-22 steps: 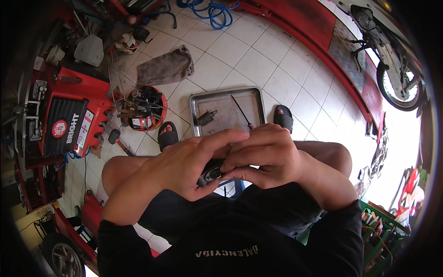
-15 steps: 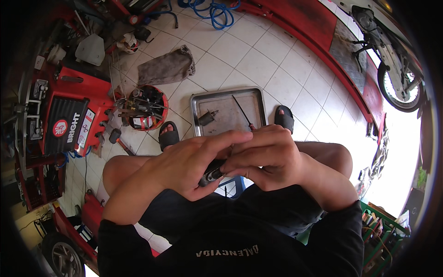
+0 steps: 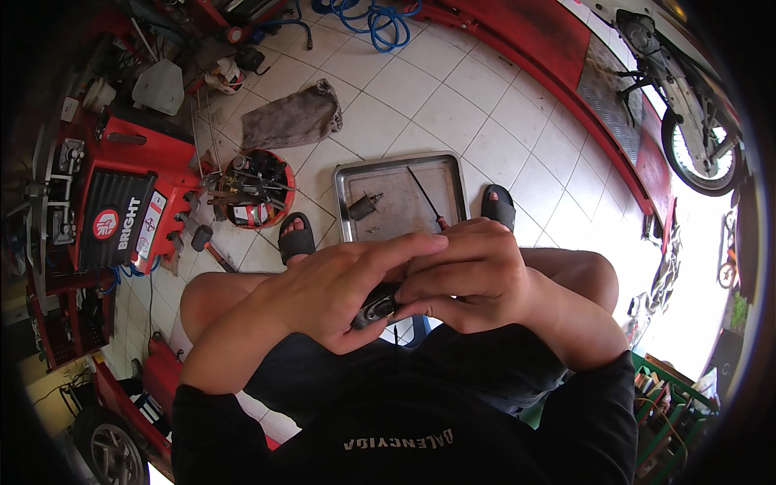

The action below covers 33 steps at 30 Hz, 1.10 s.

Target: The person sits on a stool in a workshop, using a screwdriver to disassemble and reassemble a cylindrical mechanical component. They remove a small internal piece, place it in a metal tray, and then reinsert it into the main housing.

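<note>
My left hand (image 3: 327,295) is closed round a dark, grimy metal part (image 3: 377,309) with a rounded recess, held above my lap. The fingers of my right hand (image 3: 473,279) are bent and pinched together against the part's right edge. What lies between those fingertips is hidden. Most of the part's far side is covered by my left fingers. Just beyond my hands, a metal tray (image 3: 343,174) on the floor holds a small cylindrical motor (image 3: 365,206) with a shaft and a screwdriver (image 3: 424,198) with a red handle.
A red basin (image 3: 287,194) full of parts and tools stands left of the tray, near a hammer (image 3: 212,246). Behind it lies a grey cloth (image 3: 291,117). A red machine (image 3: 121,218) is at far left, a red platform (image 3: 525,40) at far right. Blue hose (image 3: 380,28) coils at the back.
My right fingertips have shifted slightly right, off the part's face to its edge. More of the recess shows now. The things on the floor have not moved.
</note>
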Available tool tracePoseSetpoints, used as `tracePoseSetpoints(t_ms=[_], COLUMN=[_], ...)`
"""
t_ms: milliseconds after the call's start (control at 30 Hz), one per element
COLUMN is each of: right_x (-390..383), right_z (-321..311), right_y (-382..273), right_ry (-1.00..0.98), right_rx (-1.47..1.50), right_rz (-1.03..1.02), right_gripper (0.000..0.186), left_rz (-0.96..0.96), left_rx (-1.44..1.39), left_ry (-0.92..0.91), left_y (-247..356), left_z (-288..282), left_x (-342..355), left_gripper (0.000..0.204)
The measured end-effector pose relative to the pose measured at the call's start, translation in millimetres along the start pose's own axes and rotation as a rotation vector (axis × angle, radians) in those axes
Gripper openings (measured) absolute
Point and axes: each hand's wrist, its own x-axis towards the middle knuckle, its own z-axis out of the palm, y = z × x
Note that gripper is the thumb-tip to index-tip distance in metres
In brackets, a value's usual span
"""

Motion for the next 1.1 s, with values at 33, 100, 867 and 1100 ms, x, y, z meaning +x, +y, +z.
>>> tracePoseSetpoints(t_ms=[33,100,867,1100], right_x=[-0.1,1.1,-4.5,-2.1], right_z=[-0.2,-0.1,0.9,-2.0], right_y=[-0.2,-1.6,0.8,-5.3], right_ry=[-0.008,-0.008,-0.047,-0.045], right_rx=[0.002,-0.007,0.023,0.036], right_rz=[0.006,0.014,0.027,0.097], right_gripper=[0.014,0.015,0.024,0.022], left_rz=[-0.003,0.006,-0.011,0.032], left_rx=[-0.01,0.001,-0.018,-0.011], left_ry=[0.0,0.005,-0.017,0.008], left_y=[0.1,0.9,2.7,-1.1], left_z=[0.1,0.0,1.7,5.8], left_x=[0.1,0.3,-2.5,-4.0], left_gripper=[0.099,0.1,0.105,0.105])
